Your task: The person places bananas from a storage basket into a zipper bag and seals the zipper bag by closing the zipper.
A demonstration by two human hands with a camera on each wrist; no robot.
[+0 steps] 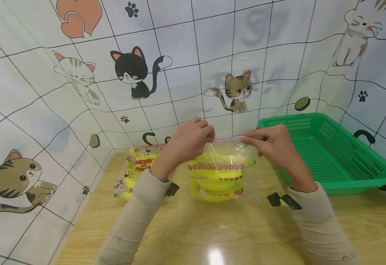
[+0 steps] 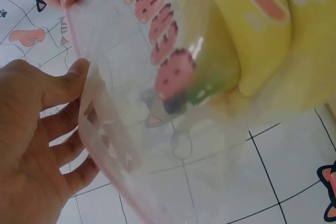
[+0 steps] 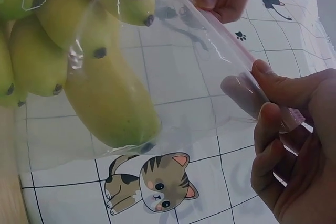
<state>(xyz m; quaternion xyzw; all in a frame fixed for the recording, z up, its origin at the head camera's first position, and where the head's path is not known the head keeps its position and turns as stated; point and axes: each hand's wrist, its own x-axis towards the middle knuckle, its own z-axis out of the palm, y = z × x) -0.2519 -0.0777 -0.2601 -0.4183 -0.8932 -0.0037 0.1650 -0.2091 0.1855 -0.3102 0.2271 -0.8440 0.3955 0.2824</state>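
Note:
A clear zip bag point(image 1: 224, 147) printed with "Berry Bunny" stands on the table in the head view, with yellow-green bananas point(image 3: 113, 98) inside. The left hand point(image 1: 191, 141) pinches its pink top strip point(image 2: 75, 32) toward the left end. At the right end, thumb and fingers of the right hand point(image 1: 275, 145) grip the same strip. In the left wrist view, the left thumb presses the strip while the other fingers lie behind the film. Whether the strip is sealed along its whole length I cannot tell.
A second clear bag point(image 1: 140, 165), printed with Mickey, holds bananas and lies left of the left forearm, partly hidden by it. A green plastic basket point(image 1: 322, 154) stands at the right. Behind the wooden table point(image 1: 193, 232) hangs a cat-patterned sheet point(image 1: 186, 84).

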